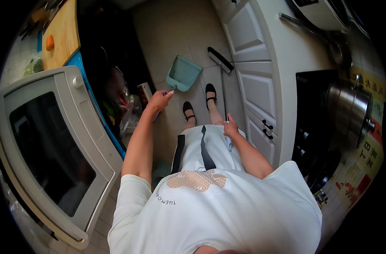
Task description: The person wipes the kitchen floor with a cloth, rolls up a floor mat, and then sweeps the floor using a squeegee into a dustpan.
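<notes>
My left hand (160, 100) is closed around the handle of a pale green dustpan (185, 73), whose tray lies over the tiled floor ahead of my feet. In my right hand (231, 128) is the thin handle of a broom (221, 59), gripped near its light blue end at my hip. The broom's dark bristle head is on the floor close to the white cabinets, to the right of the dustpan and apart from it. My black shoes stand between the two tools and my body.
White cabinets (254, 86) line the right side, below a counter with a black stove, a steel pot (349, 112) and a pan. On the left are a microwave (53, 148), a wooden board (65, 36) with a carrot (49, 42), and plastic bags (131, 114) low down.
</notes>
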Available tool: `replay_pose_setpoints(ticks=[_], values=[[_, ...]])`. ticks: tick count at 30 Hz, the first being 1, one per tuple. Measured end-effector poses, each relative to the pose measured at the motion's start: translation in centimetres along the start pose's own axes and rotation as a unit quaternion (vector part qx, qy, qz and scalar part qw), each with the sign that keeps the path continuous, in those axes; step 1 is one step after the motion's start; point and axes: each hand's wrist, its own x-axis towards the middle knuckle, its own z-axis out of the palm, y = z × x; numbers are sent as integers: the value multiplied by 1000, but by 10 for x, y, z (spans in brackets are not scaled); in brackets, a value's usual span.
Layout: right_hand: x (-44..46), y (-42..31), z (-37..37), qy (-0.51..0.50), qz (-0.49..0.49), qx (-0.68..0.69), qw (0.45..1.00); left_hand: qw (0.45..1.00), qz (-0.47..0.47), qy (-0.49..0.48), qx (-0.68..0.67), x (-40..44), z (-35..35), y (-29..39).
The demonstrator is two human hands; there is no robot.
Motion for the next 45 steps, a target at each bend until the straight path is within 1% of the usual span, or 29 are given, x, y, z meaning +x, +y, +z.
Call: replay_pose_setpoints(ticks=[2,4,7,8,10,11,12,13,14,15,17,19,21,23,24,26,28,30,31,33,34,36,38,40,42,43,45], values=[[-13,9,7,2,-5,10,1000,1000,22,-5,6,2,2,-4],[-29,15,10,-1,10,58,998,1000,14,1,2,-2,3,1],[-44,22,9,19,22,66,997,1000,6,4,1,0,0,-3],[-45,25,10,19,21,68,997,1000,16,-3,5,3,-1,-10],[-44,25,11,46,8,77,996,1000,15,-8,5,-5,-5,-13],[-41,23,11,43,8,79,996,1000,13,-13,4,-8,-7,-15],[-39,16,10,18,29,173,984,1000,10,-11,5,-8,-9,-19],[-37,10,9,-9,50,264,963,999,-1,-32,6,-8,-11,-25],[-34,5,11,-14,50,264,963,998,-12,-53,7,-6,-13,-29],[-35,0,15,-29,46,259,964,998,-17,-52,9,-6,-14,-32],[-41,-4,24,-47,49,256,964,998,14,-59,21,-5,-12,-39],[-60,-13,25,-95,32,212,972,997,-7,-75,5,-5,-12,-38],[-65,-5,29,-108,25,197,974,996,-22,-87,-11,-2,-12,-32],[-79,-6,22,-174,20,132,976,997,10,-74,25,-3,-10,-27],[-81,-3,15,-185,10,142,972,997,11,-74,27,-4,-9,-25],[-85,6,2,-174,-3,139,975,997,20,-56,57,-4,-8,-19],[-86,18,-10,-161,-17,133,978,996,20,-61,69,-1,-9,-17],[-83,28,-17,-97,-37,96,990,995,18,-64,79,-1,-10,-15],[-80,30,-21,-97,-36,95,990,995,12,-62,73,-2,-11,-14],[-75,24,-27,-42,-22,112,993,996,6,-60,66,-1,-11,-15],[-75,18,-28,-42,-22,111,993,994,21,-60,85,2,-11,-17],[-78,4,-27,-51,39,253,965,993,33,-59,101,3,-10,-17],[-65,9,-12,-65,39,238,968,992,11,-64,105,1,-9,-12],[-64,11,1,-79,40,225,970,993,11,-62,97,3,-5,-15],[-71,18,11,-101,16,179,979,994,14,-59,91,2,-3,-15],[-74,23,11,-100,16,178,979,994,12,-65,84,0,-3,-14],[-80,27,3,-109,-27,144,983,995,10,-71,74,-2,-3,-11]])
